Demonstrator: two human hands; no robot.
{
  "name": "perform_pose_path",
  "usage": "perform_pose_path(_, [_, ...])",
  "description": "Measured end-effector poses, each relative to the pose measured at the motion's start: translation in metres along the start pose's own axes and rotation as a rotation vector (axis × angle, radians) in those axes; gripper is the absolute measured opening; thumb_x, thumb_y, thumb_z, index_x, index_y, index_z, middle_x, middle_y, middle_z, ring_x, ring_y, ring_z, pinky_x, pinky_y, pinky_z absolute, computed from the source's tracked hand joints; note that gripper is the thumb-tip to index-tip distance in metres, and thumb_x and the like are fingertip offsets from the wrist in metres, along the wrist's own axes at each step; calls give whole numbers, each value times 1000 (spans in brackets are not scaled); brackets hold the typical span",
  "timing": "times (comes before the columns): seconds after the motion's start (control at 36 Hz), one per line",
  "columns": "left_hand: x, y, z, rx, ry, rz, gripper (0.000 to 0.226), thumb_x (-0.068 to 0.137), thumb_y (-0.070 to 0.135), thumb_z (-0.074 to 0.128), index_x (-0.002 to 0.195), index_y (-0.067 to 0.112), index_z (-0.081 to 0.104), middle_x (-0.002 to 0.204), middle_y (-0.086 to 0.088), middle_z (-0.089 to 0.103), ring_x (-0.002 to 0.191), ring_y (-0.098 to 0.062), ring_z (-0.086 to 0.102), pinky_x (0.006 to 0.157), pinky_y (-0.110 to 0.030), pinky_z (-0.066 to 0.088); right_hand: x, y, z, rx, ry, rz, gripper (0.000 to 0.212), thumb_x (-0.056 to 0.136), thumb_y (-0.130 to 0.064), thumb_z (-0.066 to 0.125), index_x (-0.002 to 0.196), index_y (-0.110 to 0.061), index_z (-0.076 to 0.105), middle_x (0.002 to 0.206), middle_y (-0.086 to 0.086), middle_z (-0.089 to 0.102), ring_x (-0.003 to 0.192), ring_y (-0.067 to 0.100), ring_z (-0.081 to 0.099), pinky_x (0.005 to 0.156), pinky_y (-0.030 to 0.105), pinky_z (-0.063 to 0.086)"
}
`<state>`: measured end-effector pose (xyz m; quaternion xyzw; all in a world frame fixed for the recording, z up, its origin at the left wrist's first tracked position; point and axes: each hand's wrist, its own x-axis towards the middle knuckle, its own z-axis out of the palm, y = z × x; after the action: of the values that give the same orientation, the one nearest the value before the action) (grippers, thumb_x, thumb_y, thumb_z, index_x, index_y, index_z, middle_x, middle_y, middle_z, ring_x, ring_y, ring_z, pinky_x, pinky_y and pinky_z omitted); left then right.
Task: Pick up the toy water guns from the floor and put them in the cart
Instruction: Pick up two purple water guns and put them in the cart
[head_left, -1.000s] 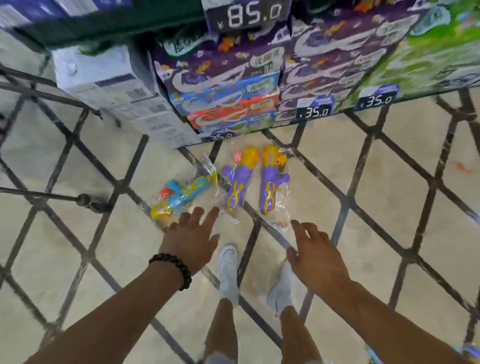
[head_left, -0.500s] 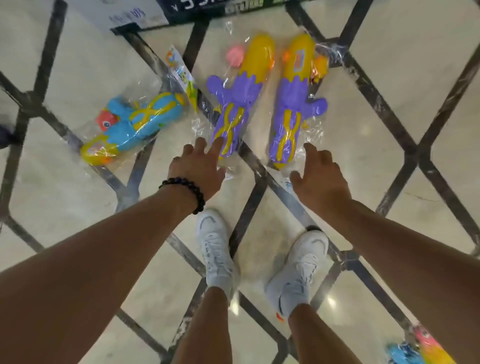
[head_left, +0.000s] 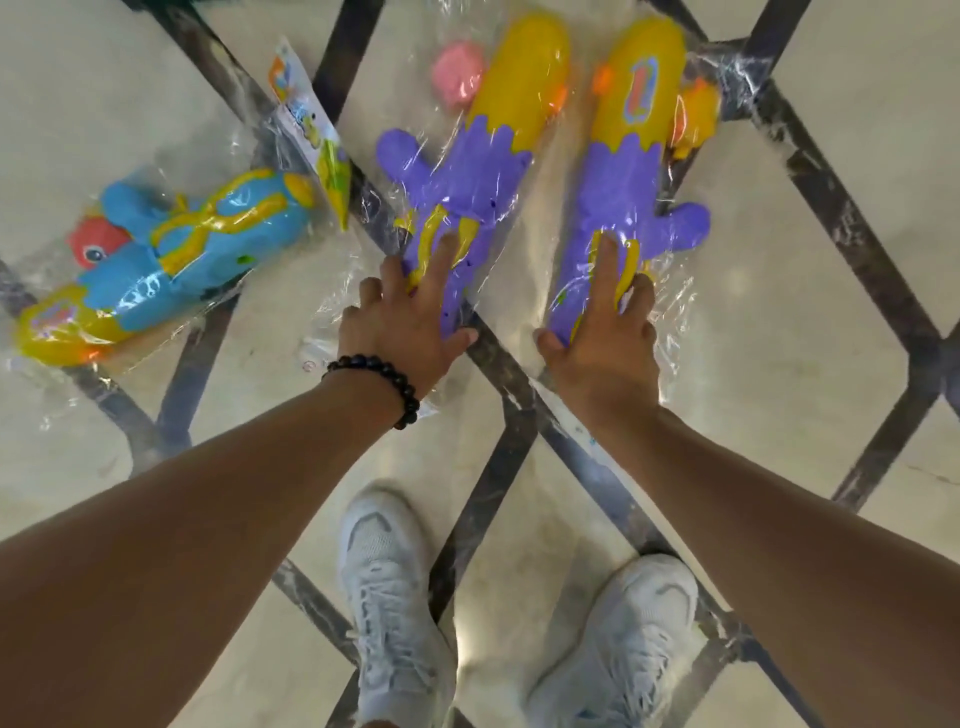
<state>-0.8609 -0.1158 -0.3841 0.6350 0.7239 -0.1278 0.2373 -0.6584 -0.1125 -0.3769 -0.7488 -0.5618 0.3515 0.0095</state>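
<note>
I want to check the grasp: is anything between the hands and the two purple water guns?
Only the clear plastic bags. The left hand and right hand lie, fingers spread, on the bagged left gun and right gun.

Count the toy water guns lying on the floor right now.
3. A blue water gun lies at left, untouched. The left purple gun lies under the left hand; the right purple gun under the right hand. None seem hidden.

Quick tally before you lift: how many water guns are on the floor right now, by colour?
Purple-and-yellow water guns: 2, one under the left hand at, one under the right hand at
Blue-and-yellow water gun: 1
Total: 3, all in clear bags
</note>
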Motion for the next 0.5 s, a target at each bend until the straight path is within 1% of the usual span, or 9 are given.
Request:
perform_pose_path(0.08, [8,1,5,-29,12,-16,111,82,60,70,158,44,-10,140,-17,40,113,-42,51,80,-53,52,8,5,11,39,37,-5,112,86,-34,76,160,-45,-8,167,12,4,137,50,40,102,52,46])
perform_pose_path(0.14, [13,3,5,-48,14,-17,111,84,55,70,158,44,-11,135,-18,41,110,-41,51,80,-53,51,10,6,16,67,63,-6,114,86,-29,77,160,-45,-7,167,11,2,143,48,35,103,51,46])
perform_pose_path(0.19, [15,5,5,-58,9,-19,109,86,51,69,159,43,-12,130,-19,41,106,-40,50,80,-53,50,10,6,19,99,86,-16,115,84,-23,77,161,-44,-6,167,11,1,143,48,34,102,51,50])
perform_pose_path(0.28, [14,9,0,-53,33,-59,107,86,47,67,159,43,-11,124,-19,42,103,-40,50,77,-52,49,9,4,15,156,104,-23,113,82,-20,76,160,-47,-1,164,9,11,132,47,44,98,52,53])
perform_pose_path(0.33, [7,11,-6,-58,40,-87,107,85,47,67,158,45,-10,124,-19,42,103,-40,49,77,-54,50,3,4,6,199,105,-9,110,81,-21,73,159,-49,1,161,10,17,131,45,44,102,53,50])
perform_pose_path(0.42, [-18,15,-22,-84,37,-114,107,82,49,67,158,47,-8,123,-16,41,104,-39,48,78,-56,53,-18,2,-15,223,114,-28,102,84,-23,70,161,-42,6,158,13,22,133,44,41,108,58,43])
perform_pose_path(0.47, [-43,18,-37,-117,17,-125,109,79,47,68,158,48,-7,122,-13,41,103,-37,48,78,-55,53,-39,-2,-32,212,119,-53,98,86,-22,70,163,-34,10,155,16,26,127,44,45,106,58,44])
perform_pose_path(0.5, [-57,20,-46,-138,6,-131,110,78,45,68,158,49,-6,122,-13,41,102,-37,48,78,-54,53,-52,-6,-41,208,117,-56,98,86,-22,70,163,-33,11,154,15,27,124,44,46,104,58,45])
